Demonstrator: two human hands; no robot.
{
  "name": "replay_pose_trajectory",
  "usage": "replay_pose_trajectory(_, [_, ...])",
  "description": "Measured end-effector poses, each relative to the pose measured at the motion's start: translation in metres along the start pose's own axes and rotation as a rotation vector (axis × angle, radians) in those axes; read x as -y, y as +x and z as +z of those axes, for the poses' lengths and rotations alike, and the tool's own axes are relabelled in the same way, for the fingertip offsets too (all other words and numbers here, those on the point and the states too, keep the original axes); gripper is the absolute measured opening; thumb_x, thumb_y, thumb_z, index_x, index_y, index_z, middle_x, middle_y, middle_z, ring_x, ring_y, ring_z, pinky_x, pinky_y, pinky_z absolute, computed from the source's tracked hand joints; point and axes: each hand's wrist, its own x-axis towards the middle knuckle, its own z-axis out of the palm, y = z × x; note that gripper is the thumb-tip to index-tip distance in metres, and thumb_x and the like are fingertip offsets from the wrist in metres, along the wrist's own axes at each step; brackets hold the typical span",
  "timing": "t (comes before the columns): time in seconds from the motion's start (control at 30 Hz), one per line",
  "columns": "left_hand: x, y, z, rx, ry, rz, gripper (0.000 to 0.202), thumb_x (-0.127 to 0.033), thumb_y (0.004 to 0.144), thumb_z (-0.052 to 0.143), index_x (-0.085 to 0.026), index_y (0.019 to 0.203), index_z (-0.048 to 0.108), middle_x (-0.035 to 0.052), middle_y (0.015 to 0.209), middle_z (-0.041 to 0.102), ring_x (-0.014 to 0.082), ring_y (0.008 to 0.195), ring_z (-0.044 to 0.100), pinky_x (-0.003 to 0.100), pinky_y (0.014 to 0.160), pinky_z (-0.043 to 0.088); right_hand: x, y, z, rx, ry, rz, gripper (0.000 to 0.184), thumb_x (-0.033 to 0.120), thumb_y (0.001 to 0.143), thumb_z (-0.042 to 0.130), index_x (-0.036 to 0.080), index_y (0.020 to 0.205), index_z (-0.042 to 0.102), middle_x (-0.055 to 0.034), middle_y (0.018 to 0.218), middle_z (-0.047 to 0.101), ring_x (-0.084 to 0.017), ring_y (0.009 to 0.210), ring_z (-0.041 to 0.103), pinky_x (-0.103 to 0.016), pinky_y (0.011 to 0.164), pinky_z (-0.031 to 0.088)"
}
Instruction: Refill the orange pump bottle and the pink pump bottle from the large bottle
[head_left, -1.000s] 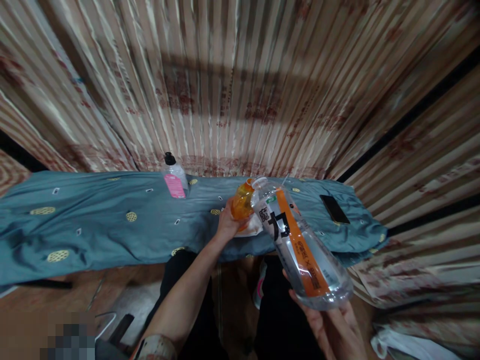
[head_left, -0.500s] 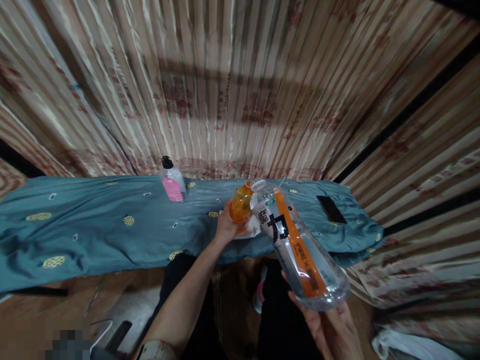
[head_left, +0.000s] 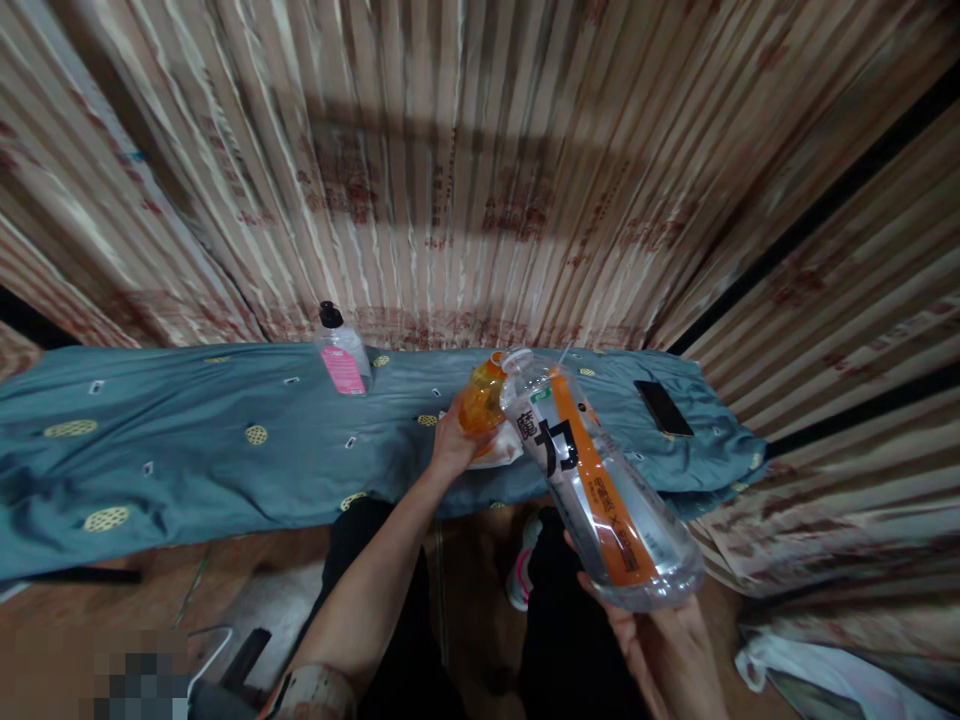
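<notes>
My left hand (head_left: pixel 454 442) is closed around an orange translucent bottle (head_left: pixel 482 395) near the middle of the cloth-covered surface. A large clear plastic bottle (head_left: pixel 600 480) with an orange and white label is tilted, its neck pointing up and left against the mouth of the orange one. My right hand (head_left: pixel 660 640) grips this clear bottle near its base from below. Whether liquid passes between the two mouths, I cannot tell. Below the orange bottle lies something white (head_left: pixel 504 447), partly hidden by my left hand and the clear bottle.
A clear pump-top bottle with a pink label (head_left: pixel 343 360) stands at the left back. A black phone (head_left: pixel 664 408) lies at the right on the teal cloth (head_left: pixel 195 450). Striped curtains (head_left: pixel 420 180) hang behind. A white plastic bag (head_left: pixel 825 680) is at lower right.
The view has shifted slightly. Both hands keep their hold, and the bottles stay mouth to mouth with almost the same tilt.
</notes>
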Motion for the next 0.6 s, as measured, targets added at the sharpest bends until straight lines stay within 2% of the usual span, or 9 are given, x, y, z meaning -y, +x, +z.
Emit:
replay_pose_trajectory(0.1, [0.0023, 0.0006, 0.0011, 0.009, -0.018, 0.008, 0.07, -0.017, 0.063, 0.094, -0.023, 0.127, 0.067, 0.008, 0.115, 0.081, 0.0311, 0.11, 0.077, 0.044, 0.102, 0.06, -0.0003, 0.0022, -0.003, 0.029, -0.002, 0.003, 0.075, 0.038, 0.079, 0.092, 0.042, 0.147, 0.06, -0.0052, 0.126, 0.081, -0.027, 0.105, 0.082, -0.039, 0.087, 0.068])
replay_pose_trajectory(0.27, [0.005, 0.0008, 0.0013, -0.007, -0.018, 0.042, 0.067, -0.02, 0.063, 0.095, -0.025, 0.124, 0.067, 0.0047, 0.114, 0.081, 0.0294, 0.109, 0.078, 0.043, 0.101, 0.061, 0.0005, 0.003, -0.0049, 0.031, -0.017, -0.014, 0.073, 0.041, 0.078, 0.094, 0.035, 0.144, 0.064, -0.0092, 0.118, 0.083, -0.029, 0.106, 0.082, -0.037, 0.082, 0.069])
replay_pose_trajectory(0.4, [0.007, 0.0009, 0.001, 0.009, 0.001, 0.041, 0.067, -0.019, 0.065, 0.093, -0.024, 0.125, 0.066, 0.0052, 0.115, 0.081, 0.0294, 0.109, 0.078, 0.042, 0.099, 0.062, -0.0003, 0.0028, -0.0063, 0.037, -0.003, 0.021, 0.073, 0.038, 0.074, 0.097, 0.037, 0.141, 0.067, -0.0082, 0.12, 0.083, -0.031, 0.105, 0.082, -0.039, 0.085, 0.069])
replay_pose_trajectory(0.53, [0.0078, 0.0012, 0.0019, 0.004, -0.001, 0.056, 0.068, -0.017, 0.064, 0.092, -0.025, 0.126, 0.066, 0.0057, 0.116, 0.081, 0.0301, 0.109, 0.078, 0.043, 0.099, 0.062, -0.0031, 0.0028, -0.0082, -0.015, 0.024, -0.013, 0.077, 0.042, 0.07, 0.098, 0.037, 0.141, 0.067, -0.0081, 0.122, 0.082, -0.033, 0.101, 0.082, -0.037, 0.079, 0.07])
replay_pose_trajectory(0.6, [0.0073, 0.0011, 0.0024, 0.0, 0.0, 0.059, 0.07, -0.015, 0.063, 0.092, -0.024, 0.127, 0.066, 0.0063, 0.118, 0.08, 0.0304, 0.111, 0.077, 0.043, 0.101, 0.061, -0.003, 0.0023, -0.0094, 0.005, 0.021, -0.004, 0.079, 0.04, 0.071, 0.098, 0.038, 0.143, 0.065, -0.0083, 0.123, 0.082, -0.033, 0.102, 0.082, -0.037, 0.079, 0.07])
